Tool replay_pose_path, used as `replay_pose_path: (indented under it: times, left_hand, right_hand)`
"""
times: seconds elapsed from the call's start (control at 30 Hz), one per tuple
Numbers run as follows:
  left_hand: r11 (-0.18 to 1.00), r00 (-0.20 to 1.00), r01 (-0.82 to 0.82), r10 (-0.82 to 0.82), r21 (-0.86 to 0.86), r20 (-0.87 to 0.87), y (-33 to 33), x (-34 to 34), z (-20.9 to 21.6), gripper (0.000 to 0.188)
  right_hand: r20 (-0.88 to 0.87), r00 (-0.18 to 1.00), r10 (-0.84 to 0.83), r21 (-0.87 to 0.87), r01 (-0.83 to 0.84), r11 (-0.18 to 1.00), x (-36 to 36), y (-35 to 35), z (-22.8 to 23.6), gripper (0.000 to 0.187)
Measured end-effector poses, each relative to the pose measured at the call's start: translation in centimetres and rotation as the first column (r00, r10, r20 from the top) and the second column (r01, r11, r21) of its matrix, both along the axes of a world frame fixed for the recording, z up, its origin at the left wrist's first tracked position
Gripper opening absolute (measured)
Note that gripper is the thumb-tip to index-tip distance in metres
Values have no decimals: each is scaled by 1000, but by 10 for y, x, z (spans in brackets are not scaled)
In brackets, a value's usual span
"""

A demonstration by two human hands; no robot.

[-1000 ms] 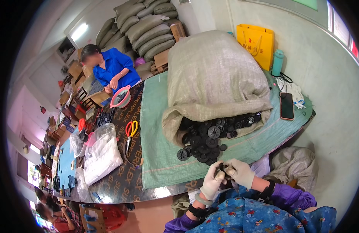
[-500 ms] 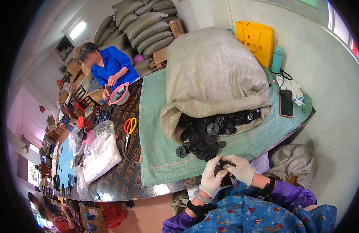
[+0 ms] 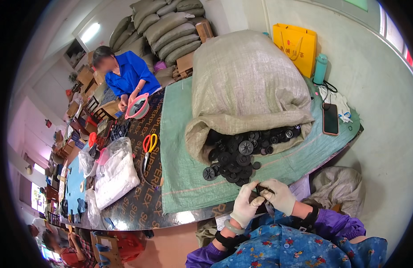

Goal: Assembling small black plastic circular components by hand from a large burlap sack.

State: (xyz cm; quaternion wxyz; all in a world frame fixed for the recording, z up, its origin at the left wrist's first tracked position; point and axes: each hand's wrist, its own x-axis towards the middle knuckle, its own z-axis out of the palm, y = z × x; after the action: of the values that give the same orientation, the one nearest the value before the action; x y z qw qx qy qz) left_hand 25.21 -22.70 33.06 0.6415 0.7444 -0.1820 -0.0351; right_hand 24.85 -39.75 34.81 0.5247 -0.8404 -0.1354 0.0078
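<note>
At the table's near edge my left hand (image 3: 245, 205), in a white glove, is closed with thumb and fingers on a small black part (image 3: 260, 190). My right hand (image 3: 280, 196), gloved too, pinches at the same part from the other side. Below the fingers shows a thin greyish piece (image 3: 269, 208), too small to name. Just beyond my hands lies a heap of round black ribbed discs (image 3: 233, 165), which look like rubber or plastic. They spill from the mouth of a large woven sack (image 3: 249, 80) lying on its side.
Green woven sheeting (image 3: 184, 187) covers this end of the table. To the left lie scissors (image 3: 148, 149) with red and yellow handles and a clear plastic bag (image 3: 117, 172). A co-worker in blue (image 3: 133, 73) handles a pink-rimmed basket (image 3: 138, 107). A phone (image 3: 330, 119) and bottle (image 3: 320, 69) stand right.
My hands have shifted very slightly while staying together on the small black part. The co-worker's hands have moved closer together beside the basket.
</note>
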Motion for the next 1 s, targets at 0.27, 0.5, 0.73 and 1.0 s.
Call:
replay_pose_path:
  times: [0.27,0.5,0.73,1.0]
  left_hand:
    - [843,768,66,-384,-534,-512,11,-6,10,56]
    - [866,699,78,-400,-493,-592,17,-4,10,59]
    - [960,921,-140,37,241,388,-5,-1,-3,55]
    - [872,769,-2,-312,-490,-557,7,-7,8,61]
  right_hand:
    - [398,876,273,-271,-172,947,1,-7,5,30]
    - [335,860,385,-276,-302,913,3,-9,14,35]
    - [-384,922,52,358,96,929,1,-6,4,24]
    - [279,946,163,-63,-151,986,1,-4,8,22]
